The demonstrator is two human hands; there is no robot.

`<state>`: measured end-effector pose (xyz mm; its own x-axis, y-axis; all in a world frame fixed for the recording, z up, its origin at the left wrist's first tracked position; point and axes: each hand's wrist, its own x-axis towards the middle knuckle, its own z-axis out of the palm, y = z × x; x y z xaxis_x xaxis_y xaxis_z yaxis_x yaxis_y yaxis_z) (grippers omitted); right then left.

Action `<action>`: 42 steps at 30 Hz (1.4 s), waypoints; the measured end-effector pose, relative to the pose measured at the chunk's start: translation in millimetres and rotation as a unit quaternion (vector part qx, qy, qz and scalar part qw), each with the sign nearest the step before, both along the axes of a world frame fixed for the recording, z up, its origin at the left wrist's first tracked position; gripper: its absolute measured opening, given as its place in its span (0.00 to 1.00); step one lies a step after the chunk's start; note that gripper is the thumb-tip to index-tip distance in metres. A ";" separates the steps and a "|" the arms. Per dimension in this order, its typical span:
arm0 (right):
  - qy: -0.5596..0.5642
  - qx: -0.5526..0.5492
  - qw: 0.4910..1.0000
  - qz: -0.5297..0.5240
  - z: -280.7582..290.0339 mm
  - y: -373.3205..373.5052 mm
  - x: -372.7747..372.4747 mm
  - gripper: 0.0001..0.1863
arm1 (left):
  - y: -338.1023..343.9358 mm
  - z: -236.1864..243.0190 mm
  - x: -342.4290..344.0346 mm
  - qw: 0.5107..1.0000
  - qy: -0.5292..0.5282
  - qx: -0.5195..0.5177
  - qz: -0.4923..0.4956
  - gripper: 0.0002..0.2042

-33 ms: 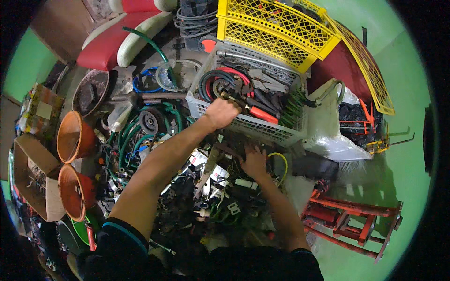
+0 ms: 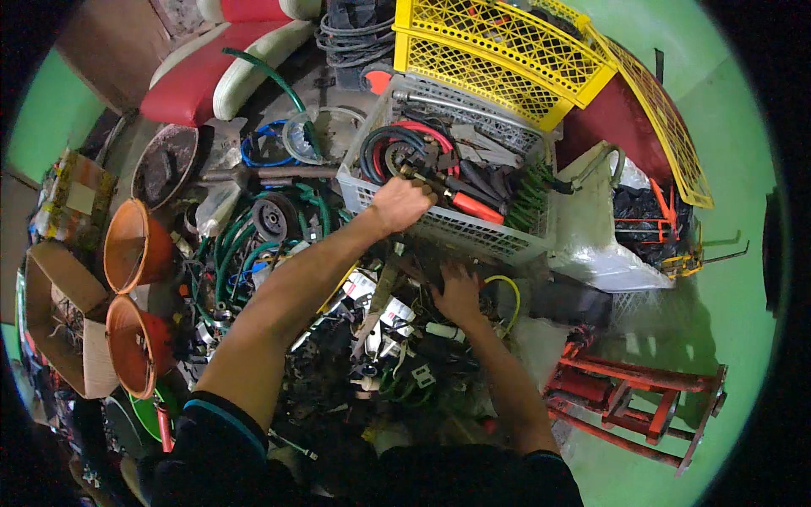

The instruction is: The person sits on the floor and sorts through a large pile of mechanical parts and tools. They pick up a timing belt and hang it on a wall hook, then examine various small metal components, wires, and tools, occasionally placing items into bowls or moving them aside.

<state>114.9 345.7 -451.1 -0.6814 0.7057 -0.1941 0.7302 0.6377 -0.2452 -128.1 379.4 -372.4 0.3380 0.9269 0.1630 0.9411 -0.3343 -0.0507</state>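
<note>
My left hand (image 2: pixel 402 205) is closed over the near rim of a grey plastic crate (image 2: pixel 507 245). Inside the crate lie red and black hoses or cables, a long metal bar (image 2: pixel 456 107), an orange-red handle (image 2: pixel 477 207), a green bristly piece (image 2: pixel 530 201) and other tools. A brass fitting (image 2: pixel 411 172) sits right by the left fingers. Below the crate, my right hand (image 2: pixel 459 296) reaches into a heap of loose parts, its fingers apart and touching something dark; their tips are partly lost in shadow. White boxes (image 2: pixel 395 315) and a yellow hose (image 2: pixel 514 291) lie near it.
Yellow crates (image 2: pixel 498 59) stand behind the grey one. At the left are orange buckets (image 2: pixel 135 245), a cardboard box (image 2: pixel 93 355) and coiled green hose (image 2: pixel 228 253). A red metal frame (image 2: pixel 642 393) lies at the right, below a white foam box (image 2: pixel 591 228).
A thin yellow strip now shows beside my left forearm. The whole view has shifted very slightly; both hands stay where they were.
</note>
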 end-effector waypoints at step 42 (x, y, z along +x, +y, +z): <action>0.075 -0.079 0.987 -0.121 19.2 15.0 8.3 0.22 | -204.3 0.2 30.0 0.926 -0.193 -0.215 0.244 0.17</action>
<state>123.2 360.7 -431.9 -0.5263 0.8200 -0.2248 0.8046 0.3948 -0.4436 -98.2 175.1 -372.2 -0.1456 0.9611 -0.2346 0.9053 0.2251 0.3602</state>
